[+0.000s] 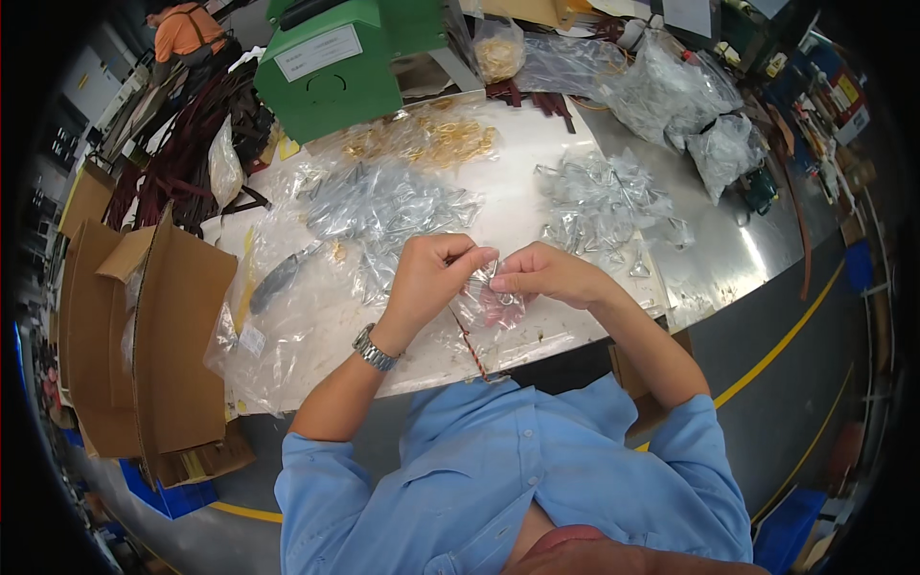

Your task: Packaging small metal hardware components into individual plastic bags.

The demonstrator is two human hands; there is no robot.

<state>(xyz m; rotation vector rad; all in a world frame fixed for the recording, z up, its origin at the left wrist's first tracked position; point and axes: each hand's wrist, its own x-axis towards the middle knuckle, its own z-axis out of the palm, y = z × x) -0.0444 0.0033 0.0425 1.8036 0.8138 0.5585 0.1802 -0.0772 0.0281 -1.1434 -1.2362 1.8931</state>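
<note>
Close to the table's front edge, my two hands hold a small clear plastic bag (491, 311) with a shiny metal piece in it. My left hand (431, 278) is closed, pinching the bag's left side between thumb and fingers. From the right, my right hand (551, 273) pinches the same bag near its upper edge. Just beyond the left hand lies a heap of clear bags with silver metal pieces (383, 203). A second pile of bagged silver pieces (604, 196) sits beyond the right hand. Exactly what shape the held piece has, I cannot tell.
A green machine (331, 77) stands at the back, with gold-coloured metal pieces (422, 139) before it. Cardboard boxes (144, 335) stand on the left. Dark red straps (177, 144) lie behind them. Large clear bags (671, 91) fill the back right. Far left, another person (192, 34) bends over.
</note>
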